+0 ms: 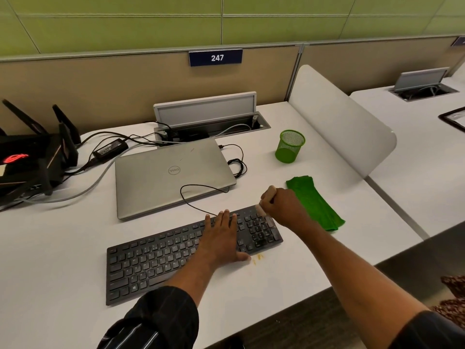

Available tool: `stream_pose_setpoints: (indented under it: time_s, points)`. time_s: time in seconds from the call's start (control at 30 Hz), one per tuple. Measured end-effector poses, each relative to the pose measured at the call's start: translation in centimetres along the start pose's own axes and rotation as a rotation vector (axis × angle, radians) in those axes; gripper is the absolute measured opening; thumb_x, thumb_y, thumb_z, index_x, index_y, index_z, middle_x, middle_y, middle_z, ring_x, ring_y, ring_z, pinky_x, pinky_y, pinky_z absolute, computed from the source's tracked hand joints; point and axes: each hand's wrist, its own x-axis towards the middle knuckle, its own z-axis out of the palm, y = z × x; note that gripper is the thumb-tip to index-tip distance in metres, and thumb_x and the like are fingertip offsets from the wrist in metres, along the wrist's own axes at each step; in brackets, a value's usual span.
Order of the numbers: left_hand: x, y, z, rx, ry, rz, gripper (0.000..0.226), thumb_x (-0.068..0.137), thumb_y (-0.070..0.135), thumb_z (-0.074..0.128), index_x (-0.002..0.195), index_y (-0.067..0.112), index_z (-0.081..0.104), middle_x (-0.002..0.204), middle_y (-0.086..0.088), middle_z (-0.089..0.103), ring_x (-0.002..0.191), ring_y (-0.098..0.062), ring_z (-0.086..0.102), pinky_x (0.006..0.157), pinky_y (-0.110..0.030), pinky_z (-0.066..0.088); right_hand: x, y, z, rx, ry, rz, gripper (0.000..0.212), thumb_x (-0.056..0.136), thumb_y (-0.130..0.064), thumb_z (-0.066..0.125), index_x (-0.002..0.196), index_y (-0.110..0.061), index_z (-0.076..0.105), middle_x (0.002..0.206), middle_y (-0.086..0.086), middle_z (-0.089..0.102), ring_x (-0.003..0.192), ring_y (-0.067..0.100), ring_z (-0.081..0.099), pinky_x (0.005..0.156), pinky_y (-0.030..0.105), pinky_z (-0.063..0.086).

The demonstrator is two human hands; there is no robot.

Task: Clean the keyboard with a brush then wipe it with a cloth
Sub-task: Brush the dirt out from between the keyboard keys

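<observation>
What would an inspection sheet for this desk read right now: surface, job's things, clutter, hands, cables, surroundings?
Surface: white desk, yellowish crumbs in front of the keyboard.
Job's things: keyboard lies askew; brush over its number pad; folded green cloth unused to its right.
Clutter: closed Dell laptop, green mesh cup, black router, power adapter.
Hands: left hand flat on the keyboard; right hand grips the brush.
Cables: thin black cable loops over the laptop; grey cable curves past the router.
Surroundings: open cable box, white divider, sign 247.
</observation>
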Motion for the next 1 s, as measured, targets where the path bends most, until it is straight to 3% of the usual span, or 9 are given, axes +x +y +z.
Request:
stream_pose_setpoints:
  time_s: [0.2,0.3,0.37,0.47,0.63,0.7,0.8,0.9,1.0]
  points:
    - [0.3,0.3,-0.1,-0.013,-0.01,-0.007,0.121,0.083,0.078,0.057,0.162,0.011,-0.006,0.169,-0.016,-0.007,0.156,-0.032,-0.007,0.123,-0.061,-0.004,0.4,-0.4,1.3,0.091,-0.034,0.072,0.02,0.094,-0.022,0.057,0.08,-0.011,0.067,0.082,0.003,0.071,0.081,0.02,0.067,0.065,0.026,0.047]
    - [0.4,0.2,-0.2,-0.017,-0.009,-0.008,0.122,0.082,0.077,0.058,0.162,0.012,-0.006,0.169,-0.016,-0.005,0.156,-0.032,-0.006,0.123,-0.061,-0.004,0.9,-0.3,1.6,-0.03,-0.095,0.098,0.027,0.096,-0.021,0.048,0.07,-0.018,0.051,0.075,0.006,0.07,0.072,0.023,0.066,0.052,0.019,0.038]
    - [0.3,0.2,-0.3,-0.016,-0.014,-0.01,0.122,0.082,0.077,0.059,0.162,0.011,-0.006,0.169,-0.016,-0.005,0.156,-0.032,-0.006,0.123,-0.062,-0.004,0.9,-0.5,1.3,-0.124,-0.162,0.128,0.015,0.091,-0.02,0.055,0.079,-0.012,0.052,0.079,0.011,0.071,0.065,0.023,0.066,0.053,0.023,0.046]
    - [0.4,0.3,-0.2,-0.015,-0.009,-0.013,0.123,0.082,0.077,0.06,0.162,0.011,-0.006,0.169,-0.015,-0.004,0.156,-0.032,-0.005,0.122,-0.062,-0.004,0.9,-0.4,0.7,-0.135,-0.275,0.165,0.017,0.088,-0.016,0.064,0.08,-0.006,0.054,0.063,0.005,0.066,0.046,0.011,0.065,0.046,0.021,0.051]
    - [0.7,0.3,-0.2,-0.005,-0.012,-0.008,0.125,0.079,0.079,0.061,0.161,0.011,-0.006,0.169,-0.016,-0.003,0.156,-0.033,-0.004,0.122,-0.062,-0.004,0.9,-0.3,0.5,-0.09,-0.101,0.123,0.025,0.09,-0.019,0.05,0.078,-0.002,0.064,0.076,0.015,0.071,0.068,0.026,0.07,0.059,0.031,0.056]
    - [0.8,0.3,-0.3,-0.002,-0.016,-0.01,0.127,0.078,0.08,0.061,0.161,0.012,-0.006,0.169,-0.016,-0.003,0.156,-0.033,-0.004,0.122,-0.063,-0.002,0.7,-0.1,1.0,-0.106,-0.134,0.117,0.028,0.094,-0.021,0.045,0.078,-0.005,0.061,0.077,0.016,0.07,0.067,0.027,0.068,0.053,0.029,0.05]
    - [0.9,0.4,-0.3,0.006,-0.02,-0.015,0.126,0.079,0.08,0.059,0.161,0.011,-0.007,0.169,-0.016,-0.005,0.156,-0.033,-0.005,0.122,-0.062,-0.004,0.1,0.1,1.0,-0.144,-0.268,0.134,0.02,0.092,-0.021,0.058,0.084,-0.003,0.062,0.078,0.014,0.073,0.065,0.024,0.072,0.063,0.034,0.061]
    - [0.9,0.6,-0.4,0.01,-0.02,-0.02,0.124,0.081,0.078,0.059,0.161,0.011,-0.008,0.169,-0.017,-0.006,0.156,-0.033,-0.005,0.122,-0.062,-0.004,-0.5,0.5,0.7,-0.16,-0.365,0.137,0.018,0.09,-0.015,0.063,0.076,-0.005,0.06,0.061,0.004,0.068,0.046,0.009,0.066,0.049,0.02,0.056]
    - [0.8,0.6,-0.4,0.008,-0.025,-0.024,0.124,0.081,0.079,0.059,0.161,0.011,-0.008,0.169,-0.016,-0.006,0.156,-0.033,-0.005,0.123,-0.062,-0.003,-0.9,0.6,0.5,-0.125,-0.249,0.095,0.019,0.089,-0.016,0.06,0.074,-0.005,0.064,0.062,0.004,0.066,0.049,0.01,0.065,0.045,0.014,0.048]
